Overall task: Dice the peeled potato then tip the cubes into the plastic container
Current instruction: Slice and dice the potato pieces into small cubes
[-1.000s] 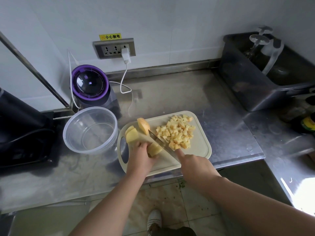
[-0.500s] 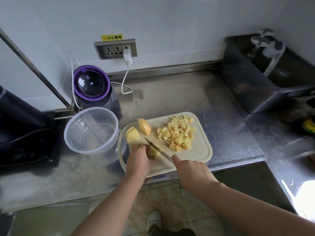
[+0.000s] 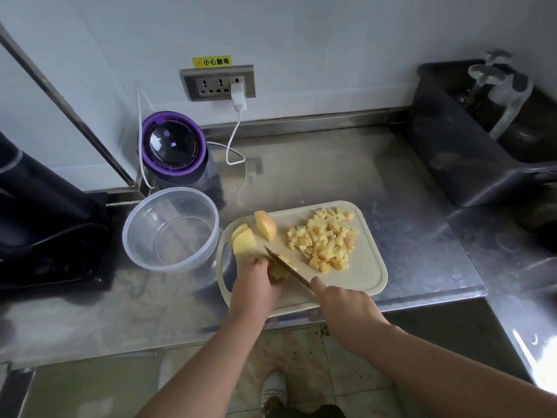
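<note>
A pale cutting board (image 3: 366, 274) lies on the steel counter. My left hand (image 3: 255, 282) holds a yellow potato piece (image 3: 278, 270) down on the board's near left part. My right hand (image 3: 343, 307) grips a knife (image 3: 286, 268) whose blade lies across that piece, tip pointing far-left. A pile of potato cubes (image 3: 324, 238) sits on the board's far right. Two potato wedges (image 3: 243, 241) and another wedge (image 3: 265, 225) lie at the board's far left. The clear plastic container (image 3: 170, 229) stands left of the board, with nothing inside.
A purple-rimmed appliance (image 3: 174, 152) stands behind the container, a white cable (image 3: 236, 137) running to the wall socket. A dark bin (image 3: 482, 131) with glassware sits at the back right. A black appliance (image 3: 39, 212) fills the left. The counter's front edge runs just below the board.
The knife has drawn back from the cube pile towards me and now lies over the piece under my left hand. The piece looks smaller under my fingers.
</note>
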Action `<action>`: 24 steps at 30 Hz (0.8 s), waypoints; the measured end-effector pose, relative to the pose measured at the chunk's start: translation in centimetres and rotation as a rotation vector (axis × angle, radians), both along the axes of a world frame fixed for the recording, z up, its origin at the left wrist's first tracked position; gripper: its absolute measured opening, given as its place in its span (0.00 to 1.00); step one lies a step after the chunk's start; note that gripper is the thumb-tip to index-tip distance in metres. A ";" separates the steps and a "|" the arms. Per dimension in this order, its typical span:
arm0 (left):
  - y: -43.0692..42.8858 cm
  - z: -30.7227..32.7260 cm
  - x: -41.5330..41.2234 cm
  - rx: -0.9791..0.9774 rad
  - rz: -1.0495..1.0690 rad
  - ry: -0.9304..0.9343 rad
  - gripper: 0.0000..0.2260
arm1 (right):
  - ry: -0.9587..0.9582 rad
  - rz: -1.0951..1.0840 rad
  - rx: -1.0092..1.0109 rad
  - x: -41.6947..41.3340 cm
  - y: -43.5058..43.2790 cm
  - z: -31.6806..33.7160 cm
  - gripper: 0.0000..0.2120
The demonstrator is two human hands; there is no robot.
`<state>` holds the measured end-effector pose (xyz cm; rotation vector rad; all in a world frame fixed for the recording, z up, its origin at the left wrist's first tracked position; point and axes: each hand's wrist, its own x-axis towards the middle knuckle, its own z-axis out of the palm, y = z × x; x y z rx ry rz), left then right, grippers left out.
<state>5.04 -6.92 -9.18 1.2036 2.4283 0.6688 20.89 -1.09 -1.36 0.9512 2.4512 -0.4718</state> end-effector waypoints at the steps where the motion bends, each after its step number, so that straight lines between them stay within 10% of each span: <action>1: 0.0 0.0 0.0 -0.007 -0.006 -0.004 0.15 | 0.004 -0.039 -0.017 0.0 0.2 -0.1 0.22; 24: -0.9 0.4 -0.3 -0.021 0.031 0.035 0.16 | 0.028 0.007 -0.037 0.2 -0.9 1.4 0.24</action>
